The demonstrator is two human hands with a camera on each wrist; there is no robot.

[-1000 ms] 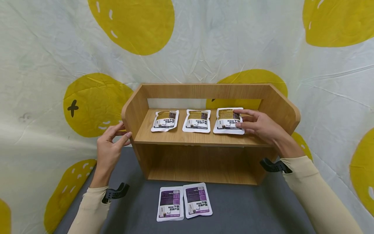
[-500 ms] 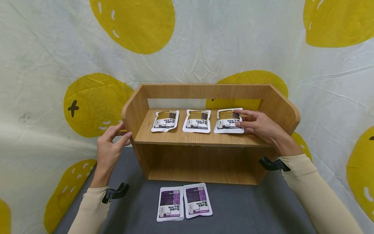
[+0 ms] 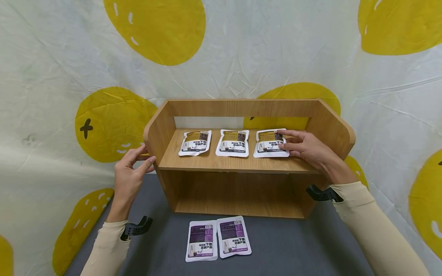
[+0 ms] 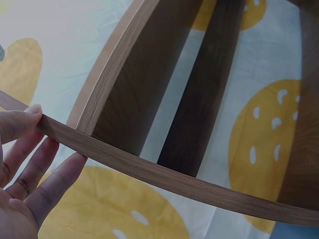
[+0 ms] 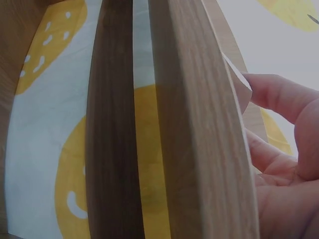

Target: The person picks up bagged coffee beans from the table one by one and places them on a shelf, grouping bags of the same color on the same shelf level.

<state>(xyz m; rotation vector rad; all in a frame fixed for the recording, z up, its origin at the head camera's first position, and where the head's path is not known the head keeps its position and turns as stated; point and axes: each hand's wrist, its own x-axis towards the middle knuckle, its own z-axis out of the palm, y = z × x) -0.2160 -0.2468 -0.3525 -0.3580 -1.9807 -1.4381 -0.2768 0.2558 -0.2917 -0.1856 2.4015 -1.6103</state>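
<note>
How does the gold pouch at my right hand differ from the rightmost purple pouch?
The gold pouch lies on the upper wooden shelf; the rightmost purple pouch lies on the gray tabletop. Your right hand touches the gold pouch; the rightmost purple pouch is untouched. Both have white borders.

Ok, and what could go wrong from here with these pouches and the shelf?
The right hand pinches the rightmost gold pouch by its right side; a careless release could twist it out of line.
The left hand grips the left side panel; a tug might shift the wooden unit and jostle that pouch.
The two purple pouches lie just in front of the unit, so a forward slide might nudge them.
</note>
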